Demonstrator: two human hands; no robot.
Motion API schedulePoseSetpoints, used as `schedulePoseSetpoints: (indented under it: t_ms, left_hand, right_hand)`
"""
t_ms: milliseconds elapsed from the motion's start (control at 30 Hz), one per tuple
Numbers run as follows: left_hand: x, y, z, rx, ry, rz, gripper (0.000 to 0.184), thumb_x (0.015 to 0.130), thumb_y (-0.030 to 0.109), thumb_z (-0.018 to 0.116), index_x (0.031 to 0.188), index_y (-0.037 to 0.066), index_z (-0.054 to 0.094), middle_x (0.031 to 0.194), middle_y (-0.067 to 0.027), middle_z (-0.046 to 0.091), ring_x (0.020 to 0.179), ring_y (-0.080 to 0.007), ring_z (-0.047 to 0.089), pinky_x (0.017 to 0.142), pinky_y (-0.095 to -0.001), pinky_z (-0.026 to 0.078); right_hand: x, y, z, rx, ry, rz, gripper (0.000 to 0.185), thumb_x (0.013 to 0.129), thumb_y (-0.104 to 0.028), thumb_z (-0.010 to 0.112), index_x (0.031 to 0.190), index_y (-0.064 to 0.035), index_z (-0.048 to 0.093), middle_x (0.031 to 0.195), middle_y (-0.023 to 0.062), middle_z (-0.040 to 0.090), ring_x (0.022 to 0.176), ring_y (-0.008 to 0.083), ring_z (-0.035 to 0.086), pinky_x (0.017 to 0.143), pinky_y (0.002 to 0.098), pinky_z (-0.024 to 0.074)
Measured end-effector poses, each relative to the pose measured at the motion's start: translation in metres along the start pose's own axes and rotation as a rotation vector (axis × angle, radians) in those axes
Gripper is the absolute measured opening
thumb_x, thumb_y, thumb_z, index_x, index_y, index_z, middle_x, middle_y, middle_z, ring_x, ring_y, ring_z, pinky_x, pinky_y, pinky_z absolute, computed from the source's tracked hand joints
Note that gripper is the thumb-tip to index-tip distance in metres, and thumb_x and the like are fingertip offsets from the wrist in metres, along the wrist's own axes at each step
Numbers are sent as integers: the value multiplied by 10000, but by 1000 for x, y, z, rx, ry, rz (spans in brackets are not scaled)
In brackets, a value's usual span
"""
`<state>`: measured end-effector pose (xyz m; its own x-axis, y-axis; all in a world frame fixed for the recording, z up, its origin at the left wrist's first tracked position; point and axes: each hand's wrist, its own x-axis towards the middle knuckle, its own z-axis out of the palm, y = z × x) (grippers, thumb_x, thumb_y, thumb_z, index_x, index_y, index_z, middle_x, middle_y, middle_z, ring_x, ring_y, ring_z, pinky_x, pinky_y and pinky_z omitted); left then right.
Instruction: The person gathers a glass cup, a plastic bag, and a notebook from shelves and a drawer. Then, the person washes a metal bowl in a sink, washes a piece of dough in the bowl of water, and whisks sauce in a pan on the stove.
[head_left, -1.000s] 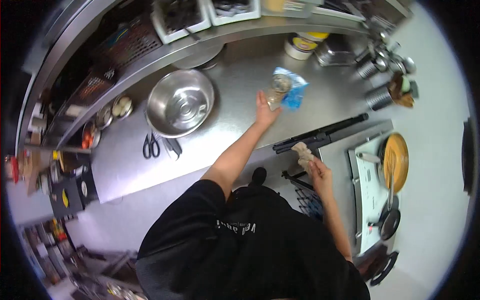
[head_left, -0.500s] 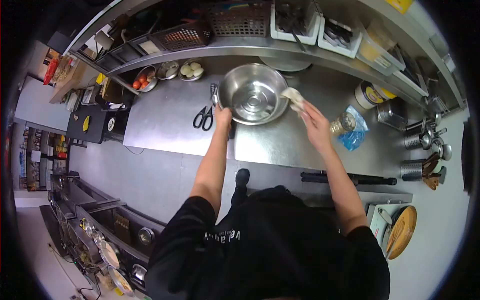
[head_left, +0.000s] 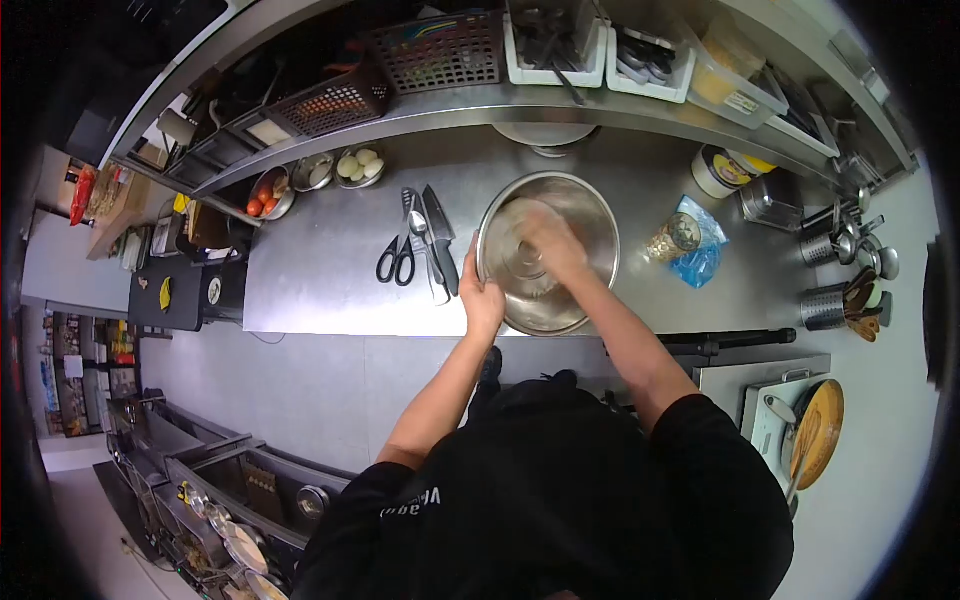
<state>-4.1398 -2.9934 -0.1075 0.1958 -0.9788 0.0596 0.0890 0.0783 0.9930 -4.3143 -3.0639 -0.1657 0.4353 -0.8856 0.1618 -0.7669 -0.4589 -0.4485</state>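
Note:
A large steel mixing bowl (head_left: 595, 240) is tilted toward me near the counter's front edge. My left hand (head_left: 484, 302) grips its left rim. Inside the bowl, my right hand (head_left: 555, 245) is blurred by motion, and a pale, smeared cloth (head_left: 518, 218) shows under its fingers against the inner wall. Just left of the bowl lie a kitchen knife (head_left: 441, 235), a spoon (head_left: 419, 226) and black-handled scissors (head_left: 396, 262). To the right, a jar (head_left: 674, 238) with speckled contents lies beside a blue plastic bag (head_left: 704, 258).
Bowls of tomatoes (head_left: 268, 193) and peeled onions or eggs (head_left: 360, 166) stand at the back left. A shelf (head_left: 420, 110) with baskets and utensil bins overhangs the counter. At the right are a white tub (head_left: 716, 172), utensil holders (head_left: 823, 308) and a pan (head_left: 822, 435).
The bowl has come toward me and tilted. My right hand has moved with the cloth from beside the rim into the bowl. The knife and spoon are now uncovered.

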Motion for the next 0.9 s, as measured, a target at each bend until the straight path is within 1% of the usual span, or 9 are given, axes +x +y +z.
schedulePoseSetpoints:
  t_ms: [100, 167, 267, 500, 600, 667, 733, 867, 900]
  left_hand:
    - [1, -5, 0, 100, -70, 27, 656, 726, -164, 361, 1368, -48, 434, 1322, -205, 522, 1244, -257, 495, 1078, -317, 326]
    - [4, -7, 7, 178, -79, 59, 679, 698, -157, 335, 1359, -52, 442, 1305, -202, 531, 1243, -264, 496, 1077, -326, 328]
    - [7, -12, 13, 156, -185, 57, 659, 673, -143, 333, 1306, -39, 482, 1194, -180, 581, 1144, -247, 550, 1028, -318, 378]
    - [-11, 16, 32, 211, -226, 120, 749, 667, -221, 305, 1370, -12, 456, 1368, -188, 514, 1296, -253, 466, 1092, -318, 311]
    - [-16, 9, 38, 129, -204, 118, 694, 688, -205, 305, 1337, -30, 473, 1380, -185, 504, 1317, -261, 441, 1101, -334, 311]
    - [-18, 9, 38, 122, -176, 99, 633, 724, -188, 322, 1315, -31, 486, 1379, -190, 500, 1351, -274, 399, 1124, -356, 283]
    - [-20, 15, 42, 203, -207, 132, 516, 811, -153, 384, 1298, -30, 497, 1401, -177, 487, 1384, -287, 353, 1141, -369, 250]
    - [-17, 20, 52, 203, -251, 80, 388, 912, -73, 456, 1294, -25, 506, 1442, -136, 461, 1408, -286, 315, 1147, -375, 238]
    - [-14, 13, 50, 206, -251, 111, 405, 906, -84, 453, 1304, -23, 502, 1427, -140, 476, 1386, -280, 353, 1138, -369, 257]
  right_hand:
    - [-59, 10, 20, -355, 161, 334, 452, 932, -132, 398, 1364, -16, 460, 1460, 219, 374, 1360, 303, 363, 1140, 403, 254]
    - [-74, -15, 58, 312, 99, 614, 545, 895, -8, 398, 1438, 3, 345, 1501, 248, 282, 1373, 332, 348, 1137, 408, 265]
    - [-50, -31, 33, -295, 11, -136, 579, 849, -118, 530, 1409, -39, 408, 1517, 185, 303, 1414, 264, 297, 1168, 428, 215]
    - [-98, 55, -14, -750, 47, 86, 580, 859, -345, 543, 1352, -48, 473, 1434, 196, 426, 1377, 330, 335, 1149, 412, 232]
    - [-103, -13, -6, 255, -303, 715, 672, 993, -493, 296, 1449, 0, 316, 1524, 230, 263, 1445, 348, 177, 1170, 423, 155]
    - [-98, -36, 63, 553, 181, 817, 696, 967, -543, 346, 1362, 28, 394, 1456, 289, 327, 1361, 436, 298, 1136, 481, 206]
    - [-81, -59, 57, 387, -49, 243, 524, 976, -361, 437, 1373, -20, 408, 1462, 253, 350, 1351, 376, 350, 1091, 438, 291]
    - [-90, -92, 10, 1212, 120, 374, 302, 957, -186, 495, 1225, -60, 553, 1225, 205, 571, 1150, 316, 543, 977, 392, 404]
    - [-111, -41, 65, 846, -13, 237, 264, 944, -186, 534, 1161, -65, 623, 1180, 172, 615, 1117, 277, 575, 954, 380, 436]
